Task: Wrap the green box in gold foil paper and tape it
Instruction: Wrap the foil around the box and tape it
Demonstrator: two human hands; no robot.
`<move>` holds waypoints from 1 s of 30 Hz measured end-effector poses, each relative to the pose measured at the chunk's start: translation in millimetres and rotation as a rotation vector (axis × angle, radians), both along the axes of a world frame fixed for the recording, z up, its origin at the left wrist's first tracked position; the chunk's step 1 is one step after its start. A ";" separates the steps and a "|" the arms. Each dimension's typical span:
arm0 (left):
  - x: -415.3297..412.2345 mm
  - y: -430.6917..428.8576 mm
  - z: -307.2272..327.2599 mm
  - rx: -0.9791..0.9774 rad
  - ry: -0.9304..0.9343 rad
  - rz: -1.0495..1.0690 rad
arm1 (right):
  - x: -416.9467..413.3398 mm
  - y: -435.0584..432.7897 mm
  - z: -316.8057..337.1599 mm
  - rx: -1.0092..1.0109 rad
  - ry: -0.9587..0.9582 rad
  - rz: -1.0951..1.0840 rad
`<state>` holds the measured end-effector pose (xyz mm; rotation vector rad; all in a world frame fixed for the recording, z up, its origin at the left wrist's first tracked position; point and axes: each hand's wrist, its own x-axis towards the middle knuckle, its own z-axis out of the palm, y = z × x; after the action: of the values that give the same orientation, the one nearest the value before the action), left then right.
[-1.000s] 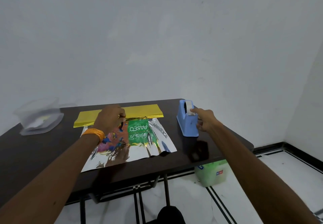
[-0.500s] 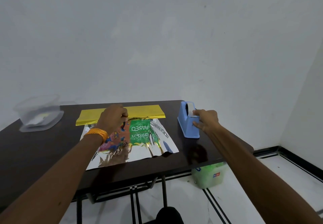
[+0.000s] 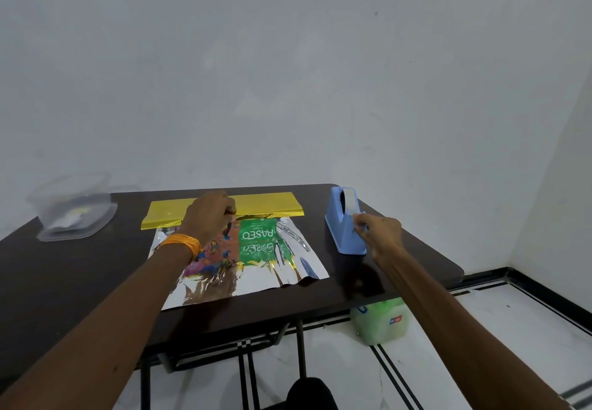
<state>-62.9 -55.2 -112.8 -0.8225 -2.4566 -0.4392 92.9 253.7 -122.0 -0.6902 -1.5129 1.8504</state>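
Right hand (image 3: 382, 236) drawn back pinching tape (image 3: 351, 202), green box (image 3: 258, 240) reads PASEO

A dark brown table (image 3: 80, 281) carries a crinkled foil (image 3: 256, 284) sheet at its middle, silver side up with a gold fold along the far edge. A blue dispenser (image 3: 344, 233) stands near the sheet's right side. A clear plastic tub (image 3: 73, 214) sits at the far left corner, apart from the foil.
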 end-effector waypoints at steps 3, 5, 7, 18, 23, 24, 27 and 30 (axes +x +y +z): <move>-0.3 0.0 -0.8 0.003 0.006 0.001 | -1.0 2.4 -11.6 0.006 -0.007 0.025; -0.7 0.0 -0.8 -0.003 0.007 -0.002 | 1.4 3.3 -17.0 0.098 -0.010 0.028; -1.2 -0.7 -0.7 -0.005 0.007 -0.006 | 4.5 3.3 -19.0 0.222 -0.017 0.023; 0.7 -0.5 1.2 -0.001 0.004 -0.018 | 32.7 13.6 -20.2 0.429 -0.059 0.026; 4.7 -2.7 2.8 0.035 -0.012 -0.025 | 40.4 -20.0 0.4 0.713 0.032 -0.040; 5.0 -3.1 2.3 0.039 -0.014 -0.026 | 35.4 -34.2 4.8 0.728 0.059 0.014; 3.1 -6.5 -1.2 0.084 -0.037 -0.040 | 11.9 -89.3 11.0 0.626 0.100 0.310; -0.1 -11.3 -4.3 0.135 -0.071 -0.085 | -16.9 -139.7 2.4 0.459 0.109 0.537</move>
<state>-63.0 -66.5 -117.2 -0.8702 -2.4313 -0.6678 76.0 114.0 -119.6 0.0417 -2.0899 1.7526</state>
